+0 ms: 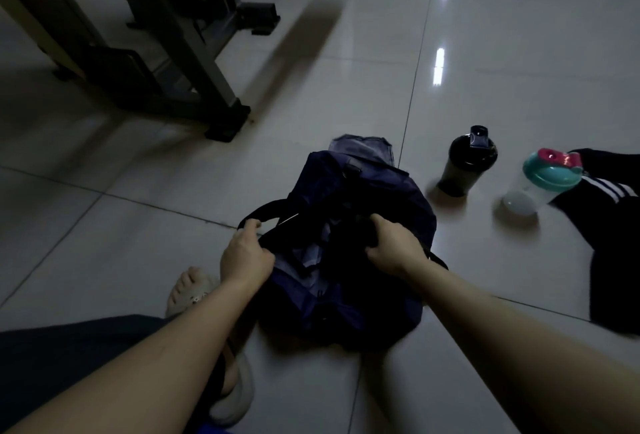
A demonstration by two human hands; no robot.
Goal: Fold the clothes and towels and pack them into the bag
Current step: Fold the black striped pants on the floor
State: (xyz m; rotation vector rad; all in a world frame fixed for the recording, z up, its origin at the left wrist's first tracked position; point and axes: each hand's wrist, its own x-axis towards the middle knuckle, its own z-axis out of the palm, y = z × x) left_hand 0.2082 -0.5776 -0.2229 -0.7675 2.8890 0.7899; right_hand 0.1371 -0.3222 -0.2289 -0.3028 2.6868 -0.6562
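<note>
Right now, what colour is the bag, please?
The bag is dark navy blue; the head view shows it.

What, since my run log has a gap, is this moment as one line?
left hand: grips black strap | right hand: grips opening of dark blue fabric bag | black white-striped garment: outside bag

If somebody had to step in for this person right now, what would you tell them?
Hands: left hand grips the bag at the left of its opening; right hand grips the right side.
The dark blue bag sits on the floor before the person.
A black striped garment lies unfolded at the right, past a black bottle and a teal-lidded bottle.
Done: unclear; the bag's inside is too dark to read.
Left: fold that garment and pack it.
</note>
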